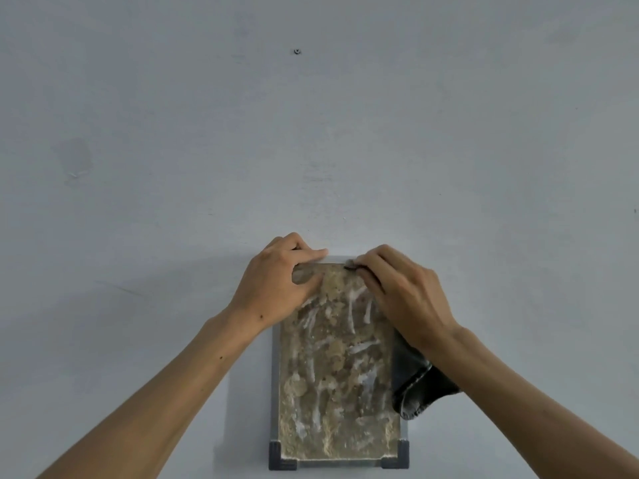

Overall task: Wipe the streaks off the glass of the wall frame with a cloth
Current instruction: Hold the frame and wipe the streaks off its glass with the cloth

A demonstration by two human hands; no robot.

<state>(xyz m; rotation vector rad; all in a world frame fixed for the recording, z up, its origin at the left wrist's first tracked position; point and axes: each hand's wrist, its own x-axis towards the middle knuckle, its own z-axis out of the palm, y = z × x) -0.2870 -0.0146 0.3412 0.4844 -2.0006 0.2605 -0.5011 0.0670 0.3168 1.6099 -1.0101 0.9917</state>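
Note:
A wall frame with a grey border and dark corner pieces hangs low on the pale wall. Its glass covers a brownish picture and carries several white streaks. My left hand grips the frame's top left corner, fingers on the upper edge and thumb on the glass. My right hand presses a dark cloth against the top right of the glass. A bit of cloth peeks out at the fingertips, and the rest hangs down below the wrist over the frame's right edge.
A small dark screw or nail sits in the wall high above the frame. The pale grey wall fills the rest of the view, with a faint smudge at the left.

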